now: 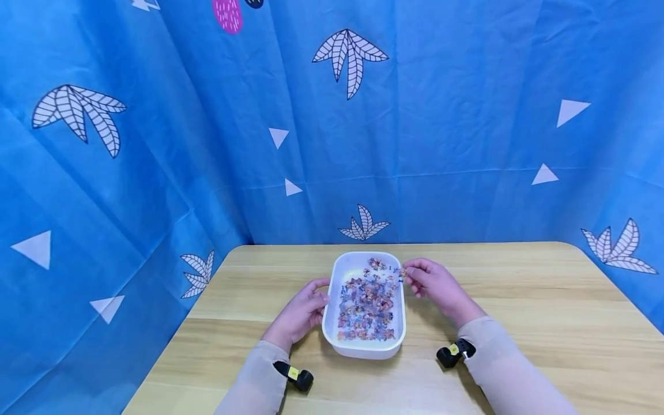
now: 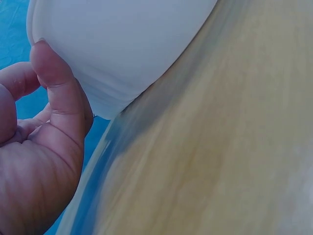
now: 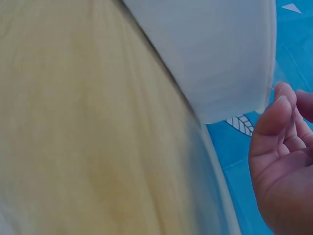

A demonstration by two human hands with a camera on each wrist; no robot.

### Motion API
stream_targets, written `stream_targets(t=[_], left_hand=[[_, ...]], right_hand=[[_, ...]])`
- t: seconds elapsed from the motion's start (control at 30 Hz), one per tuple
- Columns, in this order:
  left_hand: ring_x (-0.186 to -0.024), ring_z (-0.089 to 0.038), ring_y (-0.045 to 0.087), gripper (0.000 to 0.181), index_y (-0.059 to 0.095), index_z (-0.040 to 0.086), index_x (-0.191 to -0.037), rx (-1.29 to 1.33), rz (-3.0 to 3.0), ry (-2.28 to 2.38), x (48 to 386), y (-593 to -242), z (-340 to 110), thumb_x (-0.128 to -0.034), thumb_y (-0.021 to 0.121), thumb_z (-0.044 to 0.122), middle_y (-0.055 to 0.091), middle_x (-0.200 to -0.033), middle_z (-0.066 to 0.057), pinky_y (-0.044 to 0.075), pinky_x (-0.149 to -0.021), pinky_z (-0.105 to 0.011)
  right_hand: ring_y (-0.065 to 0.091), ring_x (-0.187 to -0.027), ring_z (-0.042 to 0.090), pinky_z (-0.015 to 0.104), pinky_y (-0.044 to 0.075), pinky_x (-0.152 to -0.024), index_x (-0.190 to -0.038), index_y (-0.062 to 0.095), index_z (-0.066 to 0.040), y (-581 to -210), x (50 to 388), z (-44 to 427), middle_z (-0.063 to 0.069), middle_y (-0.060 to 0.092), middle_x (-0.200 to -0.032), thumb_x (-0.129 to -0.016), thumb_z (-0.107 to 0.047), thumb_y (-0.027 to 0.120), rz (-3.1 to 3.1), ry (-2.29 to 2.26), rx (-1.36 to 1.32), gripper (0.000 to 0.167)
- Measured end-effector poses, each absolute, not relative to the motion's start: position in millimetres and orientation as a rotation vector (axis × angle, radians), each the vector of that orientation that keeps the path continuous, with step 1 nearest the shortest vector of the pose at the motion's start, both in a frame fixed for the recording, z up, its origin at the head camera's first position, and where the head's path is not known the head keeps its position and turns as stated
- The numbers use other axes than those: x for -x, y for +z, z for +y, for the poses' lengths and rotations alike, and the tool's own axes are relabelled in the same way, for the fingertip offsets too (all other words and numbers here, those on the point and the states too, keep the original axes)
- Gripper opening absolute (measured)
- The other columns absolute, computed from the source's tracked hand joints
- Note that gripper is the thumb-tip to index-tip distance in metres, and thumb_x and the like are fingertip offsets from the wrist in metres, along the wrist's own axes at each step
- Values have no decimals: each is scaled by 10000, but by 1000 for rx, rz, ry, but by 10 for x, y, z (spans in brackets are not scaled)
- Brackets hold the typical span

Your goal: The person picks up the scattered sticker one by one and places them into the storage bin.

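A white plastic tub (image 1: 363,353) stands on the table, with many small multicoloured printed pieces (image 1: 365,305) spread inside it. My left hand (image 1: 301,311) holds the tub's left side, the thumb against the wall near the rim; the left wrist view shows that thumb (image 2: 54,73) on the white plastic. At the far right corner of the rim, my right hand (image 1: 430,283) pinches a small clear piece with coloured print (image 1: 402,274) between thumb and fingertips. In the right wrist view only a faint transparent edge (image 3: 279,74) of it shows above the fingertips.
The tub sits near the back of a light wood table (image 1: 519,323). Behind and to the left hangs a blue curtain (image 1: 446,127) with white leaves and triangles. A black wrist camera is strapped to each sleeve.
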State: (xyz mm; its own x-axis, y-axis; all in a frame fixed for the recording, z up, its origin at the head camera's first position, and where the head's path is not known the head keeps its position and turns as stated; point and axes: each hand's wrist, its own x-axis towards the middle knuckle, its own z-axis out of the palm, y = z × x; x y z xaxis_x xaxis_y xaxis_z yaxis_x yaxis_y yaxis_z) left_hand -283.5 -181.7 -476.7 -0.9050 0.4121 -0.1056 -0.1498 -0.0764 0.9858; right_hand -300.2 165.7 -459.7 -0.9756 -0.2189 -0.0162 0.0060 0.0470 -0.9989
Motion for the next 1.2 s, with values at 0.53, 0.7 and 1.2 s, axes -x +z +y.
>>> stream_targets(t=[0.53, 0.7, 1.2], left_hand=[[-739, -134, 577, 554, 348, 53, -1516, -316, 1803, 2000, 2859, -4716, -1665, -1004, 560, 68, 608, -995, -78, 533, -649, -255], [-749, -141, 575, 571, 345, 80, -1525, -293, 1810, 1997, 2850, -4734, -1712, -1002, 573, 84, 599, -1005, -87, 540, -662, -267], [-690, -139, 537, 563, 366, 112, -1516, -279, 1892, 1970, 2821, -4713, -1843, -997, 584, 115, 582, -891, -46, 525, -614, -262]], right_hand=[[556, -786, 166, 288, 537, -690, -1410, 442, 51, -4592, 2898, 1861, 180, 619, -1098, -1033, -115, 517, 2228, -2080, 98, 420], [549, -794, 174, 290, 524, -685, -1363, 472, 50, -4586, 2885, 1858, 169, 614, -1078, -1028, -121, 524, 2241, -2096, 72, 379], [584, -893, 293, 414, 533, -752, -1290, 582, -35, -4401, 2866, 2030, 230, 603, -1075, -1034, -221, 552, 2672, -1703, 148, 318]])
